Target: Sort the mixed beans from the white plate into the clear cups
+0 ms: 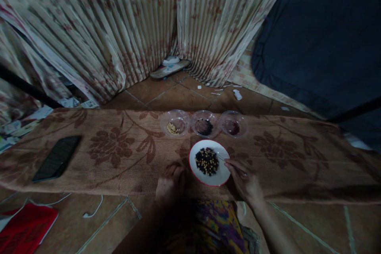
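Observation:
A white plate (195, 172) with a red rim holds a mixed heap of dark and pale yellow beans (206, 161). My right hand (245, 182), at the plate's right edge, pinches thin metal tweezers (222, 156); their tips reach the heap's right side. Left of the plate, my left hand (171, 184) rests on the cloth with its fingers curled in and nothing visible in them. Three clear plastic bowls stand in a row behind the plate: the left bowl (178, 114) has yellow beans, the middle bowl (196, 116) black ones, the right bowl (228, 116) dark red ones.
A brown flowered cloth (133, 182) covers the long, narrow table. A black phone (56, 158) lies at its left. Beyond are striped curtains (143, 16), a skateboard (169, 70) and scraps on the tiled floor. A red bag (28, 228) and white cable lie at lower left.

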Demonstrator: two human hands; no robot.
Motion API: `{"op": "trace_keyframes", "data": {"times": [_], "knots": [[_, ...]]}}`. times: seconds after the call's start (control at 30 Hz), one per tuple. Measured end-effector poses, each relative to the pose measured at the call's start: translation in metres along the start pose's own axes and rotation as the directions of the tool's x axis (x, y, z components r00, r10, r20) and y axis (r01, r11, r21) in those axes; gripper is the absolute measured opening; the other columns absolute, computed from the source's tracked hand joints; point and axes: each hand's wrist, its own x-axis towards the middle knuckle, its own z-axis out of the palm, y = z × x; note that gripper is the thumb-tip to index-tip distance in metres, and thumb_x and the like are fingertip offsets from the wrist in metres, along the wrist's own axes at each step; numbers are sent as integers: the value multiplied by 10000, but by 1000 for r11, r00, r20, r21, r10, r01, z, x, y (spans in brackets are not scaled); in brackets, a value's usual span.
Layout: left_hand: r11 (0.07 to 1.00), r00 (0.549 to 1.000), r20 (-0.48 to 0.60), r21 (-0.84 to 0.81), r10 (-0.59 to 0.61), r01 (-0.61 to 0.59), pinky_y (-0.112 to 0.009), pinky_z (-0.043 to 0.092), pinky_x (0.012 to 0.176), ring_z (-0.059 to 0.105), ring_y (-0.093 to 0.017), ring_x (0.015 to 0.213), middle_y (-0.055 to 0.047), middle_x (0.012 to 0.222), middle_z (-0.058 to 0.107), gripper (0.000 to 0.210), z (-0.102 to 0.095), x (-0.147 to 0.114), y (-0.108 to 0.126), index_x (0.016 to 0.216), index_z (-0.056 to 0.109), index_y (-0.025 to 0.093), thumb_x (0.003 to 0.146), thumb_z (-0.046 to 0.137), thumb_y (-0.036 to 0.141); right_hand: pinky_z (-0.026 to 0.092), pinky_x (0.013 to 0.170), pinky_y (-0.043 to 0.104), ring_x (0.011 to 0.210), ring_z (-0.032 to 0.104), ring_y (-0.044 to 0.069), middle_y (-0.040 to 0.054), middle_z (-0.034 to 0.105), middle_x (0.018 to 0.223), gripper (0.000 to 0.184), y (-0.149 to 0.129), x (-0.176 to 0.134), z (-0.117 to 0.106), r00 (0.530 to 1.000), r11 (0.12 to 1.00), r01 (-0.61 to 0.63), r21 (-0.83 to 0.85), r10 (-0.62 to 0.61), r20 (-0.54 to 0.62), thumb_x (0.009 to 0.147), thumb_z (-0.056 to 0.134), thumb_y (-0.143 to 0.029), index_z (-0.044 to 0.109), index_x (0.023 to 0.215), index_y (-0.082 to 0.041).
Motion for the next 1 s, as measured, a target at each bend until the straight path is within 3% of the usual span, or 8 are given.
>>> {"op": "trace_keyframes", "data": {"times": [0.27,0.63,0.73,0.87,1.0], "knots": [[1000,1000,-11,6,7,-6,-279,498,696,595,-154,757,-31,792,615,159,-1,1,1,859,582,217,926,439,208,553,747,356,841,683,212,47,741,907,179,0,1,0,998,998,55,-16,-55,-5,910,576,-352,726,937,-259],[1000,1000,-22,20,13,-13,-274,506,687,600,-153,751,-31,786,615,160,0,0,0,863,590,215,921,442,202,555,715,338,839,684,213,56,739,901,170,-4,1,-9,999,999,25,25,-24,-37,900,587,-349,725,923,-253],[1000,1000,-18,16,19,-19,-272,508,689,605,-152,748,-29,793,622,154,3,-1,-2,895,596,218,927,445,210,551,703,329,824,681,208,52,734,894,170,-5,12,-18,995,999,11,31,-8,-103,894,590,-350,723,933,-252],[1000,999,-37,15,9,-8,-272,509,678,612,-159,767,-32,810,630,150,5,-3,-4,913,588,225,933,440,211,542,665,322,771,674,207,58,730,840,187,4,44,-32,961,1000,1,-4,-2,-278,875,604,-367,730,853,-231],[999,998,-46,9,31,-31,-274,505,662,611,-160,759,-31,810,626,145,8,-3,-7,912,576,227,934,433,210,535,763,367,815,677,218,86,738,854,236,19,74,-38,925,999,-21,26,29,-379,882,580,-364,721,836,-180]]}}
